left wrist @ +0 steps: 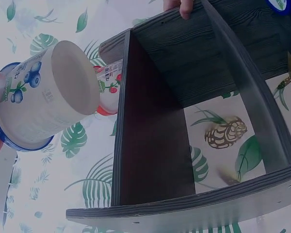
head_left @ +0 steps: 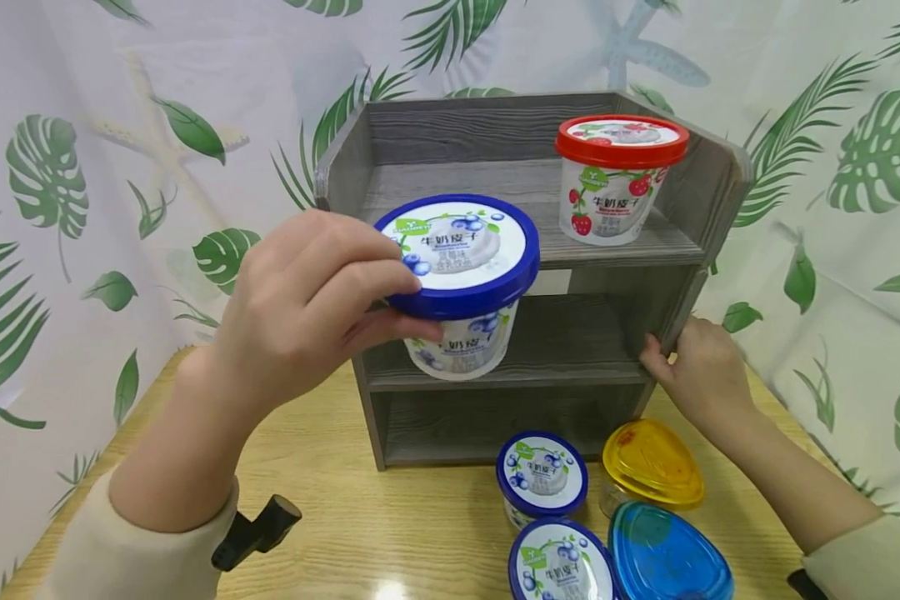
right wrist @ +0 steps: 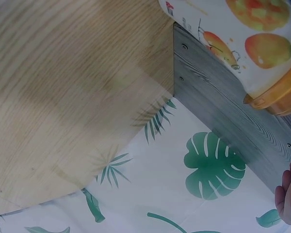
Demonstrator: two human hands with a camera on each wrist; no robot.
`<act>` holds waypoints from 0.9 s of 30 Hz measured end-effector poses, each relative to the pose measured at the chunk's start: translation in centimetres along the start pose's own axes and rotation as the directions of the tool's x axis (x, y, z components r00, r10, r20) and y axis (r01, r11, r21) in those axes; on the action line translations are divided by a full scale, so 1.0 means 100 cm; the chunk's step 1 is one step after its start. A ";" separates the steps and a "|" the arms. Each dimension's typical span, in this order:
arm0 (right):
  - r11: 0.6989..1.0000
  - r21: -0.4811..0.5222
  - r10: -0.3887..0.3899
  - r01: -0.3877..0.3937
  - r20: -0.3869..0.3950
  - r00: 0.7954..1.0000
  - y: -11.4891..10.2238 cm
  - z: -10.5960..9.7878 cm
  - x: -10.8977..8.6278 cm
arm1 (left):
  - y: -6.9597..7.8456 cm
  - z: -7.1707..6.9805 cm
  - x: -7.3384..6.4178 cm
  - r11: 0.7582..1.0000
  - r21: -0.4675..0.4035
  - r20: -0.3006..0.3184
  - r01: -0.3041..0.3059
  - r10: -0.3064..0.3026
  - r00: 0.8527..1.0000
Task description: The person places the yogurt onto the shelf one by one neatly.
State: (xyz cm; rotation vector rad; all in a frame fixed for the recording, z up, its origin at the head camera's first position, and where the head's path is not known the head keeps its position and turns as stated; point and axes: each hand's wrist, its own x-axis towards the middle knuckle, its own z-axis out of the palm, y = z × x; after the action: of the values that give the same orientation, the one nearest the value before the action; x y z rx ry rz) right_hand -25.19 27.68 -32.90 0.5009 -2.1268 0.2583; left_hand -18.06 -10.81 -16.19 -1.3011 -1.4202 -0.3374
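My left hand (head_left: 322, 292) holds a blueberry-printed tub (head_left: 461, 267) by the rim of its blue lid, thumb below and fingers on top. The tub is in the air in front of a grey wooden shelf unit (head_left: 487, 175); the left wrist view shows its pale base (left wrist: 76, 77). On the top board, at the right, stands a strawberry-printed tub (head_left: 615, 200) with a red lid. My right hand (head_left: 705, 367) grips the front edge of the unit's right side panel, its thumb at the front. Most of its fingers are hidden behind the panel in the head view.
Two more blue-lidded tubs (head_left: 542, 475) (head_left: 562, 562) stand on the wooden table (head_left: 330, 500) before the unit. Beside them, at the right, are a yellow-lidded container (head_left: 652, 462) and a blue-lidded one (head_left: 667, 554). A leaf-patterned cloth (head_left: 217, 75) hangs behind.
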 end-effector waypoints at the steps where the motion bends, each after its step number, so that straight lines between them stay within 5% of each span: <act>1: 1.000 0.000 -0.001 0.001 0.000 1.000 0.000 0.000 0.000 | -0.002 -0.001 0.001 1.000 0.010 0.005 0.004 -0.004 1.000; 13: 1.000 -0.004 0.014 -0.014 0.000 1.000 -0.002 -0.001 0.000 | -0.026 -0.002 0.003 0.996 0.014 0.013 0.088 -0.089 0.996; 27: 1.000 -0.010 -0.005 0.005 -0.010 1.000 -0.001 0.001 0.000 | -0.036 0.007 0.007 0.990 0.064 0.060 0.124 -0.128 0.990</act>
State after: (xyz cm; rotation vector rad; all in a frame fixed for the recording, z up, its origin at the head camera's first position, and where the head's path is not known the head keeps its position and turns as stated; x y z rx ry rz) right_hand -25.18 27.56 -32.96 0.4980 -2.1155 0.2470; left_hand -21.21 -11.14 -14.22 -1.1859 -1.5597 -0.3373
